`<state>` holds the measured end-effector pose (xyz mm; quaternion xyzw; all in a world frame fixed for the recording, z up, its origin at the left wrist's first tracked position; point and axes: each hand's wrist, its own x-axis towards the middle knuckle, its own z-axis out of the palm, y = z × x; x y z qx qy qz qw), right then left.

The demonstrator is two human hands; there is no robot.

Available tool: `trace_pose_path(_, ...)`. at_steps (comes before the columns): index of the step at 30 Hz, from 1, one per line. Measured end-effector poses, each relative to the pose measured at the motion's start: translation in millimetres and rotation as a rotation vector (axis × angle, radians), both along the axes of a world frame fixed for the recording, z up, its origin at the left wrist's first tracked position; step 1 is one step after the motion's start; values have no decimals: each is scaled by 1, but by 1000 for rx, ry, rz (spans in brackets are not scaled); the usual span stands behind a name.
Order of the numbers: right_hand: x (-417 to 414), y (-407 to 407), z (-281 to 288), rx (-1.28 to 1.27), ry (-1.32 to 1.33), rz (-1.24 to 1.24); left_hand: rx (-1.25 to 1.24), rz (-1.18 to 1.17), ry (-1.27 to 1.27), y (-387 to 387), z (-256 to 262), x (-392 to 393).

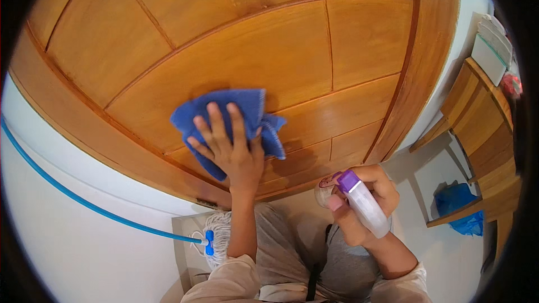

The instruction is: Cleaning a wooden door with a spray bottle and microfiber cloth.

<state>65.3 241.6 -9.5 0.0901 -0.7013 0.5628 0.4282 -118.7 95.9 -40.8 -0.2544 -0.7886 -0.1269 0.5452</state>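
Observation:
My left hand [229, 151] presses a folded blue cloth [246, 103] flat against a wooden door [290, 67], fingers spread over it. The cloth has pale stitched edges, and one corner sticks out to the right of the thumb. In my right hand [381, 189] is a spray bottle with a purple and white trigger head [362, 202]. Its clear body [323, 193] shows partly behind the fingers, just in front of the door's lower part. Grooved lines divide the door into panels.
On the left a string mop [219, 223] with a blue handle [84, 200] leans against the white wall [46, 168]. To the right stands a wooden chair or shelf [484, 130], with papers or boxes [488, 57] above it. A blue plastic bag [457, 202] lies beneath.

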Motion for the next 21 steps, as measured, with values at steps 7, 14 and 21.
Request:
trace_pose_path(7, 3, 3, -2, 19, -73, -38, 296, -15, -16, 14, 19, -1)
trace_pose_path(14, -8, 3, -16, -39, 15, -5, 239, -93, 153, 53, 70, 0)
trace_pose_path(21, -5, 5, -16, -90, -56, 2, 169, -76, 96, 40, 58, -3)
